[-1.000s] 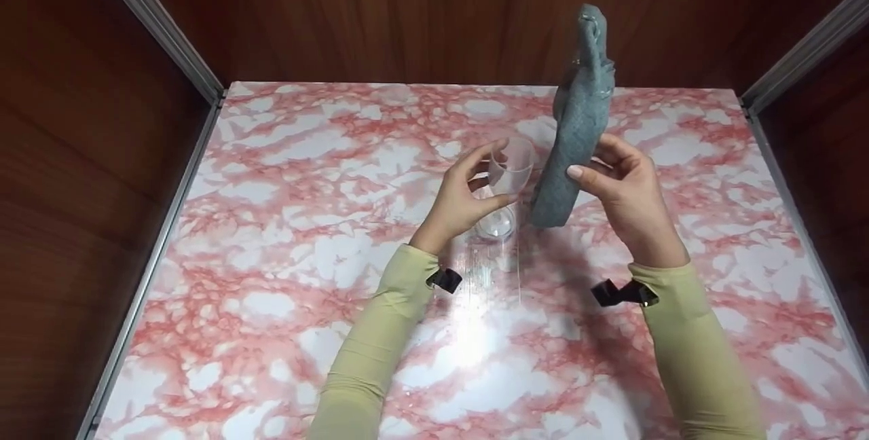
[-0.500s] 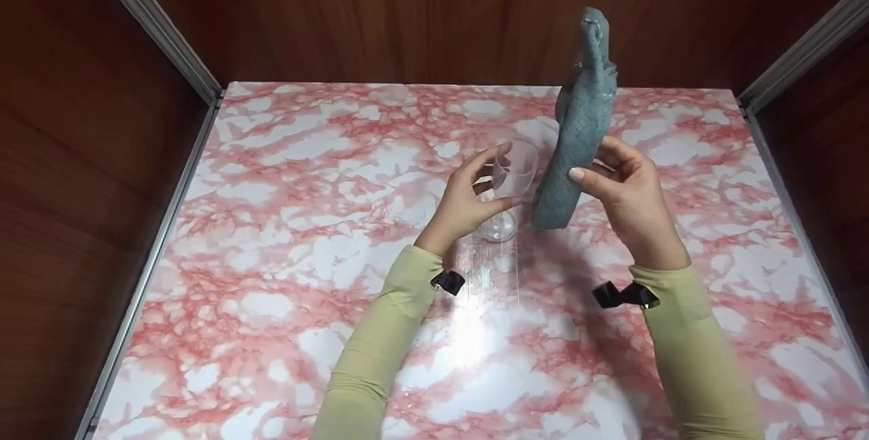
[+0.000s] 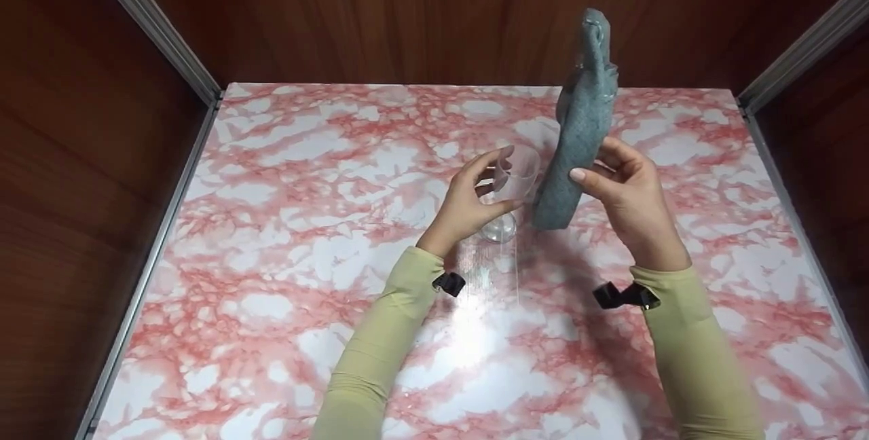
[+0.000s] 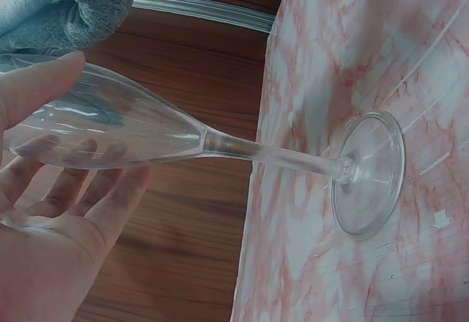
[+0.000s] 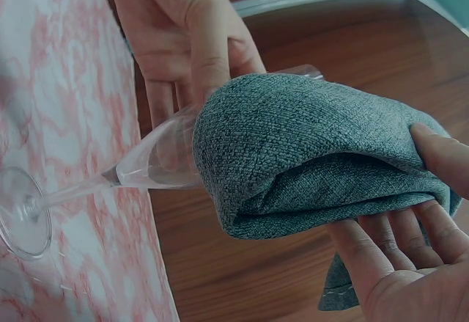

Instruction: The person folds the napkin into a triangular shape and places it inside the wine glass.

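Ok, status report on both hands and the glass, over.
Left hand grips champagne flute by the bowl. Right hand holds folded grey cloth upright beside it. Flute foot on the marble tabletop. Nothing in the way.

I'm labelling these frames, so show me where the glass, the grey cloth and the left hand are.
glass (image 4: 366, 172): left wrist view, on its round foot.
grey cloth (image 5: 293, 146): right wrist view, on the folded middle.
left hand (image 3: 465, 206): head view, on the back of the hand.
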